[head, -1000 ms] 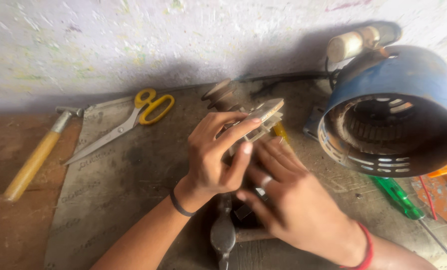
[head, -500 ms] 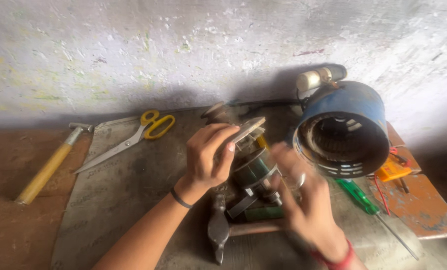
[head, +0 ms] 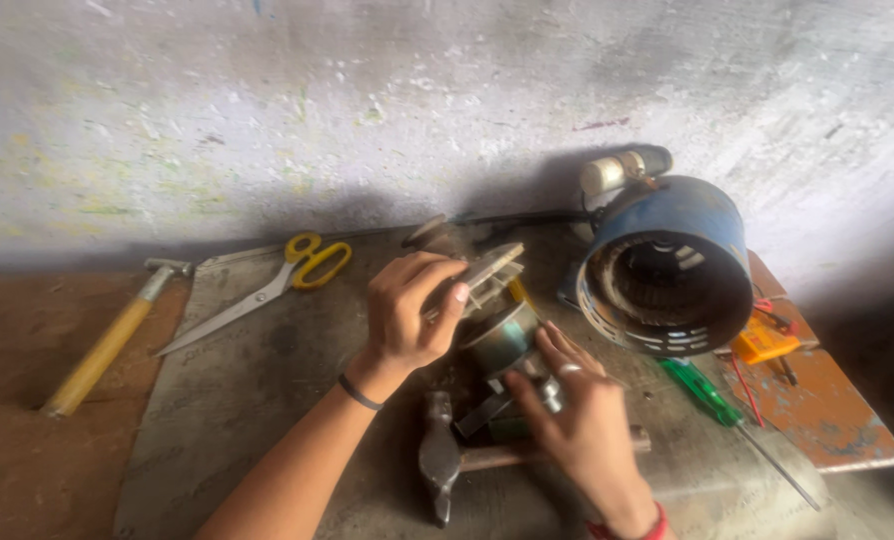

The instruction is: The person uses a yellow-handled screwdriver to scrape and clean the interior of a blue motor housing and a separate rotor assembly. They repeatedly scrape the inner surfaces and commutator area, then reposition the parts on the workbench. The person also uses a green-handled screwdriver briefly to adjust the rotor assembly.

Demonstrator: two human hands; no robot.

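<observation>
Rotor [head: 502,335] apparently gripped between both hands [head: 407,315].

Left hand [head: 407,315] clenched, right hand [head: 577,415] spread.

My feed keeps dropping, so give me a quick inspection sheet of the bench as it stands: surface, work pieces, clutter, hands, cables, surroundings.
Surface: worn grey bench top, dusty; brown board at its left.
Job's things: metal motor part with a flat end plate on top; blue motor housing lying on its side, open end towards the camera.
Clutter: yellow-handled scissors, wooden-handled hammer, second hammer near the hands, green screwdriver, small orange meter.
Hands: left hand grips the end plate; right hand touches the lower body of the part.
Cables: red wire by the meter.
Surroundings: stained pale wall behind.
</observation>
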